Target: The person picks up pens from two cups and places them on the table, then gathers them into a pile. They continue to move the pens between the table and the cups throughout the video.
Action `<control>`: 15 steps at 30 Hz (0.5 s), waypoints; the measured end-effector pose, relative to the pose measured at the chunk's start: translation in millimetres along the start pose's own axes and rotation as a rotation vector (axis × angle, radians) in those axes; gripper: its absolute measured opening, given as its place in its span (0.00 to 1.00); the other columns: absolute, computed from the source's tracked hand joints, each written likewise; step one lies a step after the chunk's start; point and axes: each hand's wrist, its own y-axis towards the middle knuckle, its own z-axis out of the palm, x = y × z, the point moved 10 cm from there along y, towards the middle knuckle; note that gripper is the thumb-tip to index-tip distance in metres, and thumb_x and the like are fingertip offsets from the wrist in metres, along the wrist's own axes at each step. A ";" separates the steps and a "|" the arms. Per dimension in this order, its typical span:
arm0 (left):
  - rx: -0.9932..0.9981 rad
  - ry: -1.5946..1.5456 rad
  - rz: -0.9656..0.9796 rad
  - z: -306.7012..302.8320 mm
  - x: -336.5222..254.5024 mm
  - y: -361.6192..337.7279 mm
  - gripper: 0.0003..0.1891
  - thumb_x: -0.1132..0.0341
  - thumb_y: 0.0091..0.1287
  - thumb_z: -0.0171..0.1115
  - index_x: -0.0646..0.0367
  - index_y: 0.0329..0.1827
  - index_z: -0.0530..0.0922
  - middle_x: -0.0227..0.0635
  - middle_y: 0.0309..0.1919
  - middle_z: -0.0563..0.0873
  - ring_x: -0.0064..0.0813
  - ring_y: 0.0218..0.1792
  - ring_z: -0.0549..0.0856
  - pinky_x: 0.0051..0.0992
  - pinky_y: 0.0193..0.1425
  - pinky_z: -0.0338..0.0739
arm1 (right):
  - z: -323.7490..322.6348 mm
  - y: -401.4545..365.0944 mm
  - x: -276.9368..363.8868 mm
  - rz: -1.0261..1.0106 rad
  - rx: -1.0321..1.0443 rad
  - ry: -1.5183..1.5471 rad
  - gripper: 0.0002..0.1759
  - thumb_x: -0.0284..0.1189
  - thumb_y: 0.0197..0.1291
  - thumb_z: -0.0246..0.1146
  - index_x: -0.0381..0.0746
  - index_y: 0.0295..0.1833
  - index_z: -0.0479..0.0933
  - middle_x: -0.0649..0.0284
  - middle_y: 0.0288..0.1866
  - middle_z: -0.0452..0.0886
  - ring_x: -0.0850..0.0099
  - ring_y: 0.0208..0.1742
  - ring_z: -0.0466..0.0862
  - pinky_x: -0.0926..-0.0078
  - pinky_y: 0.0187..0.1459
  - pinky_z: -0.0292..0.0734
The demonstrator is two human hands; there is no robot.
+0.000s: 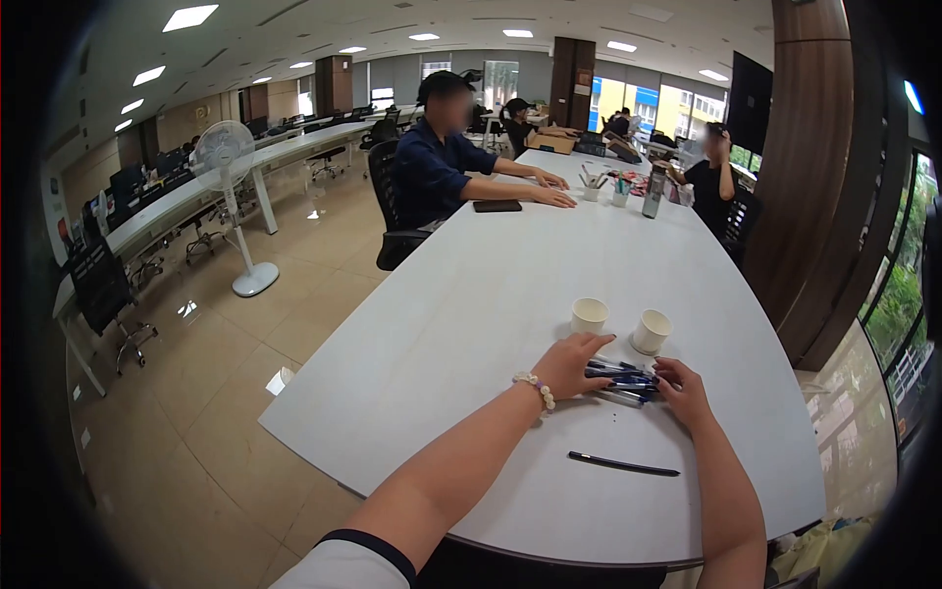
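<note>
A loose pile of pens (624, 380), blue, dark and clear, lies on the white table between my hands. My left hand (569, 366) is at the pile's left end, its thumb by the pens and its other fingers stretched apart above them. At the right end, my right hand (684, 393) has bent fingers, with thumb and forefinger apart at the pen tips. Just beyond the pile stand two upright white paper cups, a left cup (589, 315) and a right cup (651, 332). Nearer to me, a black pencil-like stick (623, 463) lies by itself.
The long white table (461, 363) stretches away from me. A person in a dark blue shirt (442, 162) sits at its left side, near a dark flat object (497, 206). Farther off stand pen holders (620, 191) and a bottle (653, 193). Another person (708, 182) sits at the right.
</note>
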 end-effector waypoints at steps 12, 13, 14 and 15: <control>0.131 0.222 0.168 -7.9 -28.6 -28.5 0.47 0.51 0.39 0.77 0.50 0.65 0.64 0.42 0.64 0.64 0.45 0.63 0.65 0.43 0.68 0.58 | -55.8 -49.6 23.2 -0.243 -0.323 -0.084 0.23 0.37 0.63 0.55 0.37 0.61 0.66 0.56 0.61 0.69 0.63 0.65 0.67 0.69 0.65 0.58; 0.133 0.209 0.134 -6.9 -24.9 -28.2 0.48 0.51 0.38 0.77 0.50 0.66 0.64 0.42 0.65 0.64 0.45 0.64 0.64 0.43 0.69 0.57 | -61.6 -53.4 20.3 -0.224 -0.361 -0.070 0.24 0.38 0.64 0.55 0.38 0.61 0.66 0.57 0.61 0.69 0.64 0.65 0.66 0.68 0.66 0.58; 0.131 0.197 0.102 -7.0 -22.1 -27.2 0.49 0.51 0.38 0.77 0.50 0.66 0.63 0.42 0.65 0.63 0.45 0.65 0.63 0.43 0.69 0.57 | -67.8 -55.5 17.8 -0.210 -0.399 -0.057 0.24 0.38 0.64 0.55 0.38 0.62 0.65 0.57 0.61 0.69 0.64 0.66 0.65 0.68 0.66 0.57; 0.133 0.243 0.104 -7.3 -23.2 -26.7 0.50 0.51 0.38 0.77 0.50 0.67 0.62 0.43 0.65 0.64 0.46 0.65 0.63 0.43 0.69 0.59 | -71.5 -55.0 15.3 -0.226 -0.427 -0.063 0.25 0.39 0.63 0.56 0.38 0.62 0.65 0.57 0.61 0.68 0.64 0.66 0.65 0.67 0.66 0.57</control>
